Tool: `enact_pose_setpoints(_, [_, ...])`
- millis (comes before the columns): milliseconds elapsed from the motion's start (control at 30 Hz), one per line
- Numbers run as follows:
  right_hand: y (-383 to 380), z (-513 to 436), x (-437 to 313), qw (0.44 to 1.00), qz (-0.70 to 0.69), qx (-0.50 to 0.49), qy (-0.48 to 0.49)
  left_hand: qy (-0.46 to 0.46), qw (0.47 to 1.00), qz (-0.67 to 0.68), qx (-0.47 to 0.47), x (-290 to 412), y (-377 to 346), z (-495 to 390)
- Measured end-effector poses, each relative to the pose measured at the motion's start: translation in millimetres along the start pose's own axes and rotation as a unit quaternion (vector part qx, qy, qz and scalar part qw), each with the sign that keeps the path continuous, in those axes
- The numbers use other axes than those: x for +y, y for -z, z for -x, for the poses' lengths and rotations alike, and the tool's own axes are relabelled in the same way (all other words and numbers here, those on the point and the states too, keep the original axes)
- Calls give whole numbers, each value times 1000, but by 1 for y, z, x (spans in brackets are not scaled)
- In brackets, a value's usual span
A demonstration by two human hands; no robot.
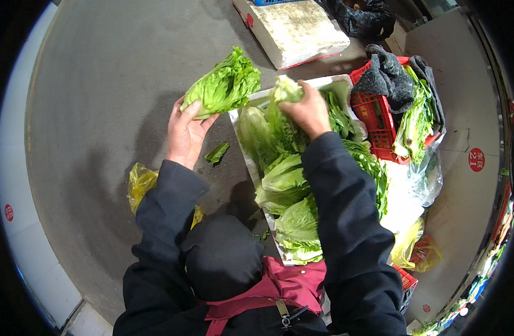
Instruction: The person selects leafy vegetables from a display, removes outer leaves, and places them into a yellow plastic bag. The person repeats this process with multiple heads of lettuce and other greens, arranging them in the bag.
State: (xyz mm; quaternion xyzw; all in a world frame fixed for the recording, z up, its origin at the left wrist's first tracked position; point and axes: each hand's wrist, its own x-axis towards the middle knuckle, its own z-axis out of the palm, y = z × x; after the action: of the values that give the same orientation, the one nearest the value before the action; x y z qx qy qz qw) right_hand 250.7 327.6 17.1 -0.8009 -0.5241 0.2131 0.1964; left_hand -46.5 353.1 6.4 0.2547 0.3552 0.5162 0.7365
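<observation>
My left hand [185, 130] holds a leafy head of green lettuce [223, 86] above the floor, left of a white foam box [245, 147]. The fingers and thumb wrap its lower end, and its frilly leaf tips point up and right. Over the far end of the box, my right hand [309, 107] grips another lettuce head [286, 90] near its pale stem end; its leaves hang down among the others. Several more lettuce heads [297, 218] lie along the near left side of the box. Darker leafy greens [366, 168] fill its right side, partly behind my right sleeve.
A red plastic crate [372, 119] with a grey cloth [385, 77] and leafy stalks [416, 113] stands at the right. Beyond the box is another foam box [299, 29]. On the floor are a yellow plastic bag [140, 185] and a loose leaf [217, 153]. A tiled wall [454, 122] borders the right.
</observation>
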Motion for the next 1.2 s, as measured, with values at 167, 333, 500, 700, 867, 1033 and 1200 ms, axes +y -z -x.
enact_pose_setpoints(167, [73, 10, -4, 944, -302, 109, 76, 24, 1000, -10, 0, -22, -24, -28])
enact_pose_setpoints(333, [112, 39, -31, 917, -46, 76, 388, 73, 994, -77, -41, -57, -45, -49])
enact_pose_setpoints(500, [66, 54, -35, 872, 101, -63, 475, 88, 956, -238, -150, -79, -32, -53])
enact_pose_setpoints(700, [20, 74, -14, 898, 120, -103, 410, 67, 924, -298, -229, -72, -16, -51])
enact_pose_setpoints(867, [18, 84, -10, 898, 121, -90, 413, 78, 920, -292, -249, -71, -22, -50])
enact_pose_setpoints(1033, [20, 87, -20, 909, 106, -81, 394, 92, 904, -329, -259, -64, -25, -50])
enact_pose_setpoints(1200, [76, 99, -21, 943, 37, -30, 329, 12, 884, -430, -181, -46, -32, -59])
